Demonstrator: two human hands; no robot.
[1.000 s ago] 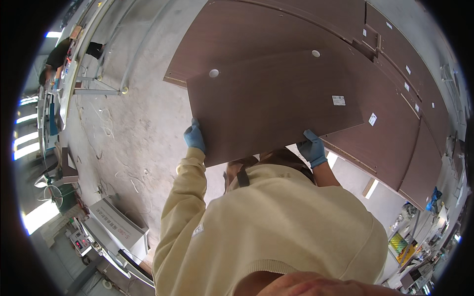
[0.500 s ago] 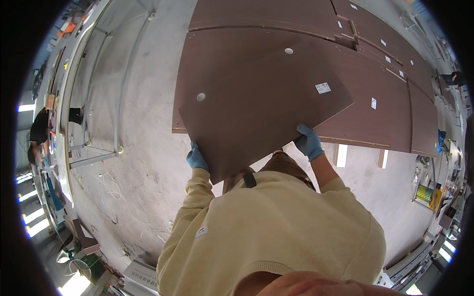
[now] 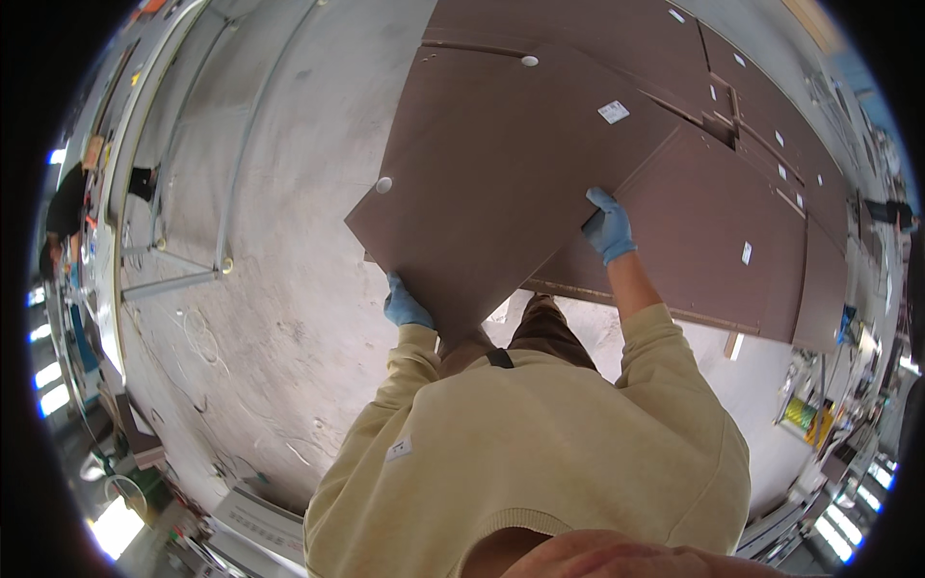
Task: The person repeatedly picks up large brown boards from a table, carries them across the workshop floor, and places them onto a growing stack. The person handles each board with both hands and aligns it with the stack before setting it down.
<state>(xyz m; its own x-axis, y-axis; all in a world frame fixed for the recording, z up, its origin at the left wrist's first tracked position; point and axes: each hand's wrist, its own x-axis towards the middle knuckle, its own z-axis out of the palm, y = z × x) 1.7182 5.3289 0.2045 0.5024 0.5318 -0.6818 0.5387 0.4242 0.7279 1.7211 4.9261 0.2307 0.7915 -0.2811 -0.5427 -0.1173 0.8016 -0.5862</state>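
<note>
I hold a large dark brown panel (image 3: 482, 183) in front of me, tilted with its right end farther away. It has two round whitish spots and a white label (image 3: 613, 113). My left hand (image 3: 406, 302), in a blue glove, is closed on the panel's near left edge. On the near right edge my right hand (image 3: 609, 227), gloved in blue too, grips with the thumb side on top; its fingers underneath are hidden. Beneath and beyond lie more brown panels (image 3: 713, 222), laid flat in stacks, several with white labels.
A metal-framed table (image 3: 173, 285) stands on the left, with a person (image 3: 67, 207) in dark clothes beyond it. Another person (image 3: 888, 213) is at the far right. Cables lie on the grey floor (image 3: 289, 318). Shelving with a yellow item (image 3: 821, 424) stands at the right.
The held panel has turned counterclockwise, its right end swinging farther away. My right hand has moved up with it. The view has shifted, so the stacks appear farther right.
</note>
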